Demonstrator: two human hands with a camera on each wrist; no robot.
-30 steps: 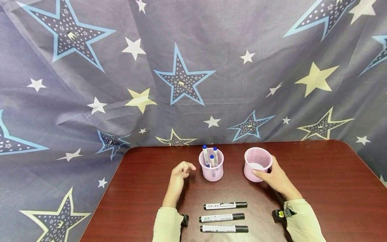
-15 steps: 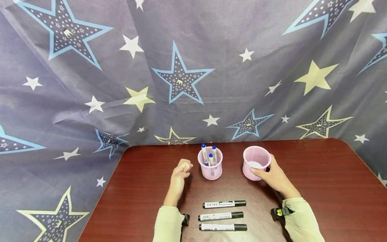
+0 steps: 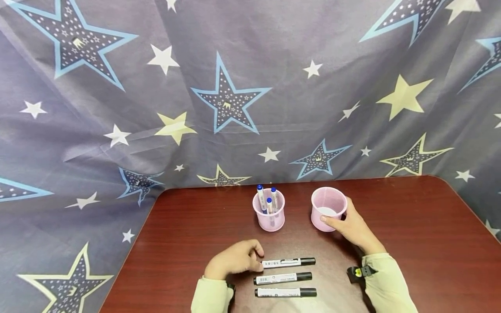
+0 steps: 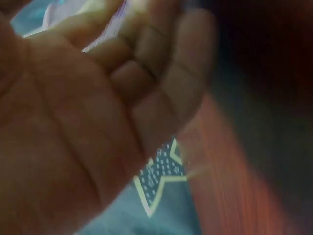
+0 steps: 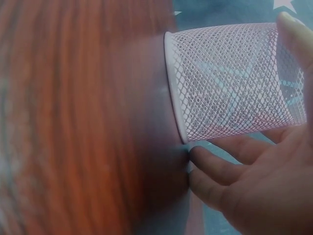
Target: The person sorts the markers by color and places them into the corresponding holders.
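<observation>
My right hand [image 3: 354, 224] holds a pink mesh pen holder [image 3: 328, 195], thumb on its near side and fingers round its right. It stands upright with nothing seen inside; the right wrist view shows the mesh wall [image 5: 225, 83] between thumb and fingers. Over the left end of the top black-capped marker [image 3: 287, 262] hovers my left hand [image 3: 232, 258], its fingers loosely bent, thumb tip at the barrel's end. Whether it touches the marker cannot be told. Blurred in the left wrist view, the palm [image 4: 63, 117] hides the marker. Below lie two more markers, a middle one [image 3: 282, 278] and a lower one [image 3: 285, 292].
A second pink mesh pen holder [image 3: 270, 224] stands left of the held one, with several blue-capped markers [image 3: 261, 195] upright in it. The dark red wooden table [image 3: 184, 226] ends at the back against a grey star-patterned cloth [image 3: 242, 152].
My left hand has come down and nearer from beside the filled pen holder to the top marker, its fingers loosening. The right hand keeps its hold on the pen holder. The head view has shifted slightly.
</observation>
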